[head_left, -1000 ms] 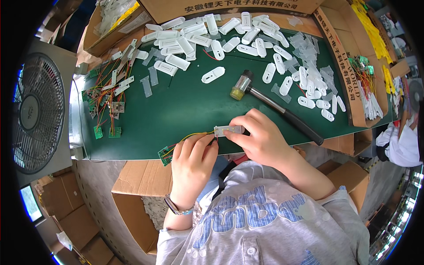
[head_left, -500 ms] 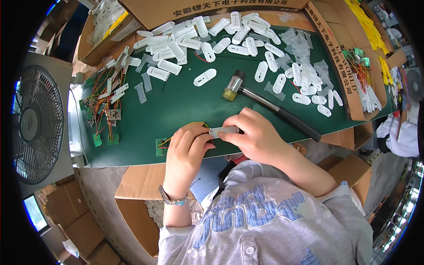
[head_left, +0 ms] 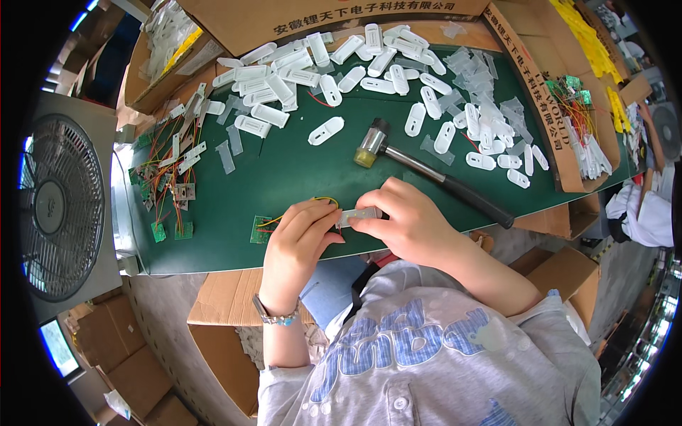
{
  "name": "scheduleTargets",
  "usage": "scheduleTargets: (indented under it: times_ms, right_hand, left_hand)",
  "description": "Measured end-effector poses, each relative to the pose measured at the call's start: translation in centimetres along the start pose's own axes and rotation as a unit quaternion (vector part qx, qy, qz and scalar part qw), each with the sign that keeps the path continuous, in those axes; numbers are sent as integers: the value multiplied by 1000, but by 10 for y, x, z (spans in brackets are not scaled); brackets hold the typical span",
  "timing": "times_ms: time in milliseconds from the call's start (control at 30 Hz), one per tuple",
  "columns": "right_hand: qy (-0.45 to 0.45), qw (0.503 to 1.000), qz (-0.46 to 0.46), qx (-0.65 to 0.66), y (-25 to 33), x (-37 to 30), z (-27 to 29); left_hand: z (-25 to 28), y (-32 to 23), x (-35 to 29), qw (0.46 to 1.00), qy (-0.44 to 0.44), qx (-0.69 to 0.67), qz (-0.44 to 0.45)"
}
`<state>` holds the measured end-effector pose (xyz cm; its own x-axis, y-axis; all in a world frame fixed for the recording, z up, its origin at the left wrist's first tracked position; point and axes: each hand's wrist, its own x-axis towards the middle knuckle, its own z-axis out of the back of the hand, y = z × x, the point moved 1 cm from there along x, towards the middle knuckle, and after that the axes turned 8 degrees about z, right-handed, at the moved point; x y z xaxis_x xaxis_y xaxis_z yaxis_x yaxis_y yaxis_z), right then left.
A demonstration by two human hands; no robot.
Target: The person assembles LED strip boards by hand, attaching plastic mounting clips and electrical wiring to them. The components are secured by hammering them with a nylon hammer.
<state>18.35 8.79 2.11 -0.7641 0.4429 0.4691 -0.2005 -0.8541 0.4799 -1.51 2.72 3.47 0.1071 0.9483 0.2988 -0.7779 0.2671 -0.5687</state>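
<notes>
While the right hand (head_left: pixel 401 220) pinches the right end of a pale LED strip (head_left: pixel 353 217) near the front edge of a green table (head_left: pixel 227 192), the left hand's (head_left: pixel 295 238) bent fingers meet its left end, their grip unclear. Leftward lies a wired green circuit board (head_left: pixel 261 229); beyond, a mallet (head_left: pixel 426 170).

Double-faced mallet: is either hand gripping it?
No, the double-faced mallet lies on the green tabletop, apart from the left hand and right hand.

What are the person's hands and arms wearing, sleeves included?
The left hand and right hand are both ungloved. At the left wrist are a dark band and a bracelet with light-blue parts; the right wrist shows nothing worn. The grey sleeves are short.
</notes>
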Motion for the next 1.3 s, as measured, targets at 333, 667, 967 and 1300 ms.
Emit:
scheduleTargets:
  times_ms: [333, 667, 967, 1300]
  right_hand:
    - [-1, 1000, -4, 2, 1, 1, -1]
    - [-11, 1000, 14, -26, 2, 0, -2]
    - [-21, 998, 24, -51, 4, 1, 0]
    - [-75, 982, -64, -160, -20, 17, 74]
  left_hand:
    - [-6, 6, -4, 999, -7, -34, 29]
    - [-3, 5, -2, 999, -6, -23, 40]
    - [-6, -1, 0, 999, -4, 15, 30]
    - [-5, -3, -3, 999, -20, 26, 26]
